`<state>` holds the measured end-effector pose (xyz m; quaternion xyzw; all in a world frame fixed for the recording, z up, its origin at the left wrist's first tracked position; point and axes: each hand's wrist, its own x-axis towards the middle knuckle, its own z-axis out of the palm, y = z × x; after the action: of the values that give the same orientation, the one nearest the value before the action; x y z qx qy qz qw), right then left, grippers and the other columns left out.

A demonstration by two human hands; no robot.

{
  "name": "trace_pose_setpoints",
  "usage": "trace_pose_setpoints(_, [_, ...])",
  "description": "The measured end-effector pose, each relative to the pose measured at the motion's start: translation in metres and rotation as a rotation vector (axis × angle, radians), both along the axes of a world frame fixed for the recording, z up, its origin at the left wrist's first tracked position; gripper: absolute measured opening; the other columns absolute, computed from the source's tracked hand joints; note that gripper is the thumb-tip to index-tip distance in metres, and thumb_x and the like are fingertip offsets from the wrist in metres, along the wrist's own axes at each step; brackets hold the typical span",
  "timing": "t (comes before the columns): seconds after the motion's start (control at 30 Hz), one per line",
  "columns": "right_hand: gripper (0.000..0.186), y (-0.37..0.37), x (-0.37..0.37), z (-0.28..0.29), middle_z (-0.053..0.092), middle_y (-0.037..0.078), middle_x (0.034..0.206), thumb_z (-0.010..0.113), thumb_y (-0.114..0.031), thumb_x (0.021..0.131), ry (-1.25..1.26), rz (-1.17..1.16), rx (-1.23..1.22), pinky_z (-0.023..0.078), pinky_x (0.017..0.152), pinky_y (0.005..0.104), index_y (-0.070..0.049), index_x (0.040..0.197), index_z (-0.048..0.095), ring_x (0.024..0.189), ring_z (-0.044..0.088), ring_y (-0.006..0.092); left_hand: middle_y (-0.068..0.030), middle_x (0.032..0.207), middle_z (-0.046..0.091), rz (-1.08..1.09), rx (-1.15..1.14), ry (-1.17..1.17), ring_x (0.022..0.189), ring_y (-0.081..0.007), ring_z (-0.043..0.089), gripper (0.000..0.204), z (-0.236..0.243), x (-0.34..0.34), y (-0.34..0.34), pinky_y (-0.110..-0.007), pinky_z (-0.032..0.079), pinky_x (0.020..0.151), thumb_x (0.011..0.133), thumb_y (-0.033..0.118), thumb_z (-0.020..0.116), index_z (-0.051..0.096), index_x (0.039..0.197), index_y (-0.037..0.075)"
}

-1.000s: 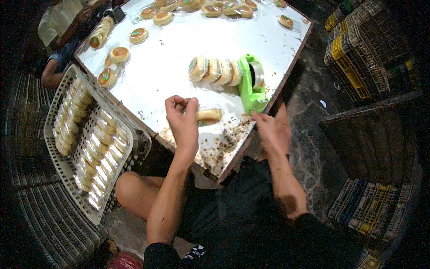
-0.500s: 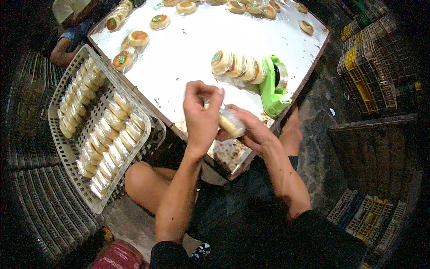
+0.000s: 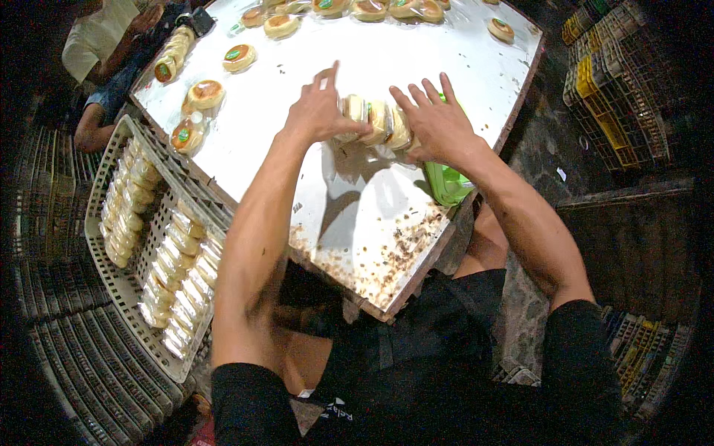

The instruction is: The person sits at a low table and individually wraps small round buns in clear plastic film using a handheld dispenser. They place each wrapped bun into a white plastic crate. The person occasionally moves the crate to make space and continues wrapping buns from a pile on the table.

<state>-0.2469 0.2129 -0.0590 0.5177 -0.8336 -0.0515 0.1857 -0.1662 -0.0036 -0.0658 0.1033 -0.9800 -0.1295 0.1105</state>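
A short row of round, flat buns in clear plastic wrap (image 3: pixel 378 123) stands on edge on the white tabletop. At its left end is my left hand (image 3: pixel 318 111), thumb stretched along the near side and fingers pointing away. My right hand (image 3: pixel 439 123) meets the right end, its fingers spread over the top. Both hands are open, with the row between them. Part of the row is hidden by my hands. Under my right hand and wrist, a green tape dispenser (image 3: pixel 448 186) shows only in part.
Loose wrapped buns (image 3: pixel 206 94) lie along the table's left and far sides. A pale plastic basket (image 3: pixel 158 245) with rows of wrapped buns stands at the left. Stacked crates (image 3: pixel 606 111) stand at the right. Another person's arm (image 3: pixel 97 130) shows at the far left.
Both hands have moved forward from the near edge to the row of buns and spread their fingers. The wrapped bun they held is no longer between them near the edge. The view has shifted slightly.
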Motion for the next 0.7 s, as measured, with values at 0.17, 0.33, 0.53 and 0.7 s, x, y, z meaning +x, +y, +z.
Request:
trace_pose_setpoints(0.17, [0.086,-0.023,-0.021,0.001,0.057,0.012,0.109,0.083,-0.017,0.061,-0.163,0.033,0.257,0.042,0.097,0.0501,-0.01,0.134,0.039,0.102,0.06,0.0298,-0.0165,0.127,0.052,-0.251,-0.204,-0.396,0.115,-0.036,0.054,0.103,0.017,-0.021,0.008,-0.046,0.051,0.093,0.056,0.046,0.083,0.035,0.142,0.014])
trace_pose_setpoints(0.33, [0.08,-0.075,-0.027,-0.013,0.054,0.017,0.109,0.082,-0.018,0.061,-0.438,0.089,0.119,0.054,0.075,0.048,-0.011,0.13,0.042,0.095,0.062,0.0363,-0.0163,0.125,0.053,-0.115,-0.166,-0.24,0.112,-0.0392,0.054,0.101,0.005,0.014,-0.019,-0.049,0.052,0.088,0.057,0.05,0.082,0.038,0.139,0.013])
trace_pose_setpoints(0.53, [0.076,-0.22,-0.024,0.032,0.052,0.023,0.116,0.08,-0.022,0.065,-0.505,0.514,-0.078,0.054,0.079,0.0489,-0.014,0.131,0.042,0.096,0.062,0.0424,-0.0201,0.12,0.057,0.077,-0.031,-0.05,0.112,-0.0374,0.056,0.093,0.047,0.073,-0.137,-0.047,0.05,0.091,0.056,0.052,0.083,0.049,0.131,0.007])
trace_pose_setpoints(0.7, [0.061,-0.35,0.121,0.142,0.048,0.026,0.126,0.075,-0.03,0.073,-0.446,0.841,-0.185,0.043,0.095,0.0476,-0.002,0.121,0.049,0.115,0.049,0.0423,-0.016,0.123,0.058,0.174,-0.222,0.207,0.117,-0.0281,0.054,0.085,0.153,0.25,-0.233,-0.037,0.04,0.103,0.062,0.03,0.085,0.046,0.132,0.003])
